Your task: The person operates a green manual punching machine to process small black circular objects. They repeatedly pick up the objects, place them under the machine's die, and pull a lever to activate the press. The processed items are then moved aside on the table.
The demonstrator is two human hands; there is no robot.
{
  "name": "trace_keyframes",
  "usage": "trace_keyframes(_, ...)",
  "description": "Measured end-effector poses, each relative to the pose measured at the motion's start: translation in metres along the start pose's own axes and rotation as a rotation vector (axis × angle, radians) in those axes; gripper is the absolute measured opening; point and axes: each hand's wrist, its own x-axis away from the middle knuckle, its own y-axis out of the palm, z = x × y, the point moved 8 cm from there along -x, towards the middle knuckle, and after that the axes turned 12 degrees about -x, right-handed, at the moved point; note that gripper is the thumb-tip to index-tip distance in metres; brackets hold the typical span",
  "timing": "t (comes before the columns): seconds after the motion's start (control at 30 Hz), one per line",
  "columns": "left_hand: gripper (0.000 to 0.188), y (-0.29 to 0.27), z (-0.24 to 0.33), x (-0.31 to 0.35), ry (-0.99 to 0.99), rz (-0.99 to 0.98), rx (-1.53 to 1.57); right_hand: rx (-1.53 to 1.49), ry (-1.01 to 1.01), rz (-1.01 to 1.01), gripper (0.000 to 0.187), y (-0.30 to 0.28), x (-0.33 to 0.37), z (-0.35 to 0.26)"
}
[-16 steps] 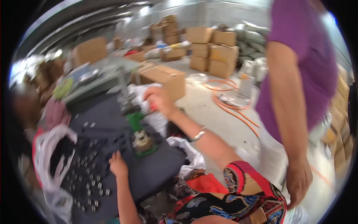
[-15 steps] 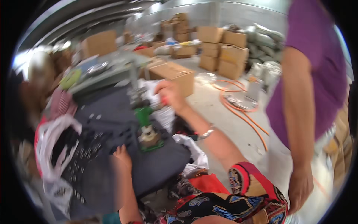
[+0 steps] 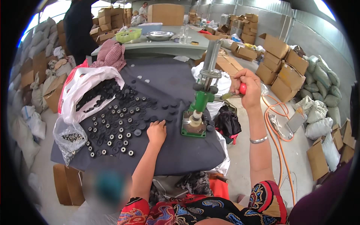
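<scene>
A green hand press [image 3: 201, 101] with a grey metal column stands on the dark cloth-covered table [image 3: 176, 153]. My right hand [image 3: 248, 84] is closed round the red ball knob [image 3: 243, 88] of its lever, out to the right of the press. Left of the press base, my left hand [image 3: 157, 132] rests on the cloth with fingers bent together; its fingertips are at a black round cap [image 3: 153, 118], and what they pinch is hidden. Many loose black caps [image 3: 137, 132] lie left of that hand, several with pale metal rings in them.
A white and red plastic bag [image 3: 69, 101] holds more black caps. Beside it sits a clear bag [image 3: 69, 140] of small metal parts. Behind are a green basket [image 3: 128, 35] and a metal bowl [image 3: 159, 35]. An orange hose [image 3: 277, 146] lies on the floor, with cartons [image 3: 287, 80] beyond.
The view has turned right to left across the scene, so the table sits more central and sharper. The person in purple has mostly left the right side. My right hand stays on the knob.
</scene>
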Motion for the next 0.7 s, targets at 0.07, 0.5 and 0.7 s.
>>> trace_keyframes(0.07,0.024,0.002,0.003,-0.003,0.009,0.008,-0.003,0.015,-0.01,0.011,0.021,-0.006,0.001,-0.002)
trace_keyframes(0.5,0.046,-0.001,0.039,-0.004,-0.062,-0.017,0.371,0.011,-0.013,0.048,0.021,-0.01,-0.003,0.006)
trace_keyframes(0.7,0.062,0.01,0.088,-0.03,0.086,-0.087,0.266,0.041,-0.016,0.038,0.022,-0.007,-0.005,0.004)
